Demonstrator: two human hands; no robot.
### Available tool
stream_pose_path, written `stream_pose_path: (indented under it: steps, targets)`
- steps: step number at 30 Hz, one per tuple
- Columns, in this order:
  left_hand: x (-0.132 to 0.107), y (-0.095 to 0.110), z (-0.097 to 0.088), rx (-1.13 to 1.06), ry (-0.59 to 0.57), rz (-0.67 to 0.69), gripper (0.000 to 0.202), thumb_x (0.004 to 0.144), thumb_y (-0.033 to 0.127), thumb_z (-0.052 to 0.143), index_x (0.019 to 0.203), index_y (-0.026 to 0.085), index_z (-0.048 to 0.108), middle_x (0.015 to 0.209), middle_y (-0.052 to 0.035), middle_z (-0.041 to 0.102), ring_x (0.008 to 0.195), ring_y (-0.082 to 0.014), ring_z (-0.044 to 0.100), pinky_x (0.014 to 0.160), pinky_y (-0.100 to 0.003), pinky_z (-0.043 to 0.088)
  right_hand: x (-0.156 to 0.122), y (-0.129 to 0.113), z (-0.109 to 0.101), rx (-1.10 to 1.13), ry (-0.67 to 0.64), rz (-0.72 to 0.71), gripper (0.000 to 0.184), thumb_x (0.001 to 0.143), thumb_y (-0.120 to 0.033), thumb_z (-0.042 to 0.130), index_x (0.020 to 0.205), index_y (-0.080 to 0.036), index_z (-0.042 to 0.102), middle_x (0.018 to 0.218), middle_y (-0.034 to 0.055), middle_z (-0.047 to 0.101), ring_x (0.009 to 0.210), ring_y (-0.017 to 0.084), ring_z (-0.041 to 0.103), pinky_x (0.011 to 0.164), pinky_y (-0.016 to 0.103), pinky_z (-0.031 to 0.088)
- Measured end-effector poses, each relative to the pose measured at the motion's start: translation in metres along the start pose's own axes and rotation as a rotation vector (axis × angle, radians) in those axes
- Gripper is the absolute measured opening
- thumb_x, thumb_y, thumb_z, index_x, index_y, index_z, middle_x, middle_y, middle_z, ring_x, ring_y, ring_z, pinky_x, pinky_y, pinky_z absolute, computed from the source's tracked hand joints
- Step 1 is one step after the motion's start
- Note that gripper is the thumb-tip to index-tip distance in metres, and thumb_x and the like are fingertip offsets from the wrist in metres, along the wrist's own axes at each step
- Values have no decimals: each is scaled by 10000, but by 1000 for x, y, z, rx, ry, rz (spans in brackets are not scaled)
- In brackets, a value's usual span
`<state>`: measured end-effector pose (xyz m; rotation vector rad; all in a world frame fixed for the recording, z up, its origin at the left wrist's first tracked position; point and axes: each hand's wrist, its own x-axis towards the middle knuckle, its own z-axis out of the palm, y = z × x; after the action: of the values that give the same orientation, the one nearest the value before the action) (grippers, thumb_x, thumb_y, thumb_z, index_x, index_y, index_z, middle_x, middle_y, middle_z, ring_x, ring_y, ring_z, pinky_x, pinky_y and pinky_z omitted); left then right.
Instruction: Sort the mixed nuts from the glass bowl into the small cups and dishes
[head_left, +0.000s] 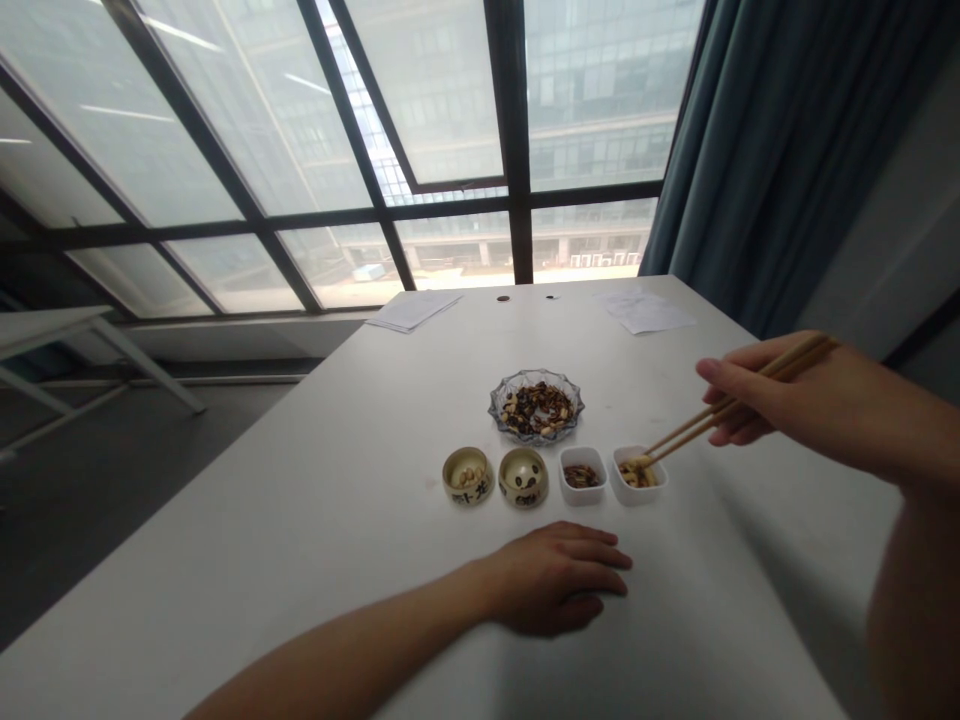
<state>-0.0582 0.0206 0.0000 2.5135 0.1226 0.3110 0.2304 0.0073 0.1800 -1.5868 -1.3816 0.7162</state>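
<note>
My right hand (772, 385) grips a pair of wooden chopsticks (694, 428), their tips down in the rightmost white square dish (654, 490), which holds pale yellowish pieces (637, 474). Left of it, a second white dish (583, 496) contains thin brown pieces. Two round cream bowls with dark writing follow: one bowl (525, 492) has a few dark seeds in it, the other bowl (466, 492) several light tan pieces. Behind them sits a clear scalloped glass plate (504, 422) with mixed dark and pale bits. My left hand (559, 578) lies flat, fingers stretched, in front of the dishes.
The white table (360, 500) reaches toward the windows. Paper sheets (412, 311) lie at its far left and more papers (649, 311) at far right. A blue curtain (720, 170) hangs on the right. Another table (52, 325) stands at left.
</note>
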Motion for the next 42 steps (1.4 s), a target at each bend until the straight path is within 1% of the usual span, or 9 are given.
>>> stream_pose_path:
  steps: [7, 10, 12, 14, 19, 24, 32, 37, 42]
  targets:
    - [-1, 0, 1, 8, 15, 9, 349, 984, 275, 540, 1303, 206, 665, 1485, -72, 630, 1466, -242, 513, 1246, -372, 399, -1, 0, -4, 16, 107, -52, 365, 833, -515, 826, 688, -188, 758, 588, 142, 733, 449, 274, 724, 379, 296, 594]
    - [-1, 0, 1, 7, 12, 6, 352, 981, 272, 552, 1312, 220, 659, 1486, -71, 630, 1465, -248, 513, 1242, -391, 407, 2, -2, 3, 56, 200, -105, 340, 867, -499, 806, 742, -185, 770, 685, 147, 770, 493, 276, 748, 417, 305, 628]
    - [-1, 0, 1, 4, 12, 7, 354, 977, 270, 558, 1313, 223, 657, 1487, -72, 629, 1465, -250, 512, 1241, -396, 409, 5, -2, 12, 97, 212, -158, 353, 873, -528, 795, 783, -187, 777, 744, 151, 786, 541, 286, 767, 460, 326, 655]
    - [0, -1, 1, 4, 13, 11, 353, 976, 271, 556, 1309, 216, 659, 1484, -77, 630, 1464, -251, 514, 1240, -392, 409, 10, -2, 24, 112, 184, -203, 376, 876, -555, 783, 803, -186, 780, 760, 142, 789, 585, 288, 781, 498, 332, 667]
    - [-1, -1, 1, -4, 7, 8, 360, 974, 269, 556, 1319, 224, 652, 1484, -83, 630, 1470, -250, 508, 1243, -398, 403, 24, 9, 58, 94, -1, -287, 398, 904, -554, 746, 802, -170, 766, 767, 106, 788, 688, 269, 797, 582, 303, 662]
    - [-1, -1, 1, -15, 5, 1, 364, 972, 268, 558, 1322, 229, 651, 1492, -86, 623, 1476, -248, 502, 1249, -398, 392, 29, 21, 84, 23, -90, -255, 370, 969, -485, 661, 775, -178, 731, 731, 75, 771, 701, 246, 789, 564, 267, 605]
    - [-1, 0, 1, -7, 8, 14, 360, 974, 264, 556, 1319, 216, 649, 1486, -96, 626, 1483, -243, 493, 1248, -381, 392, 38, 37, 98, -46, -97, -222, 393, 971, -482, 639, 711, -192, 689, 668, 64, 751, 661, 245, 779, 553, 269, 569]
    - [-1, 0, 1, -11, 11, 17, 361, 975, 269, 555, 1320, 217, 647, 1480, -96, 630, 1478, -243, 499, 1248, -381, 394, 42, 42, 101, -64, -89, -206, 404, 969, -500, 642, 754, -172, 742, 687, 89, 771, 654, 248, 778, 566, 280, 583]
    - [-1, -1, 2, -5, 25, 27, 351, 971, 262, 563, 1306, 205, 655, 1477, -94, 634, 1475, -238, 501, 1249, -365, 389, 45, 47, 104, 2, -54, -214, 462, 953, -592, 648, 825, -162, 759, 697, 100, 778, 642, 255, 781, 539, 283, 593]
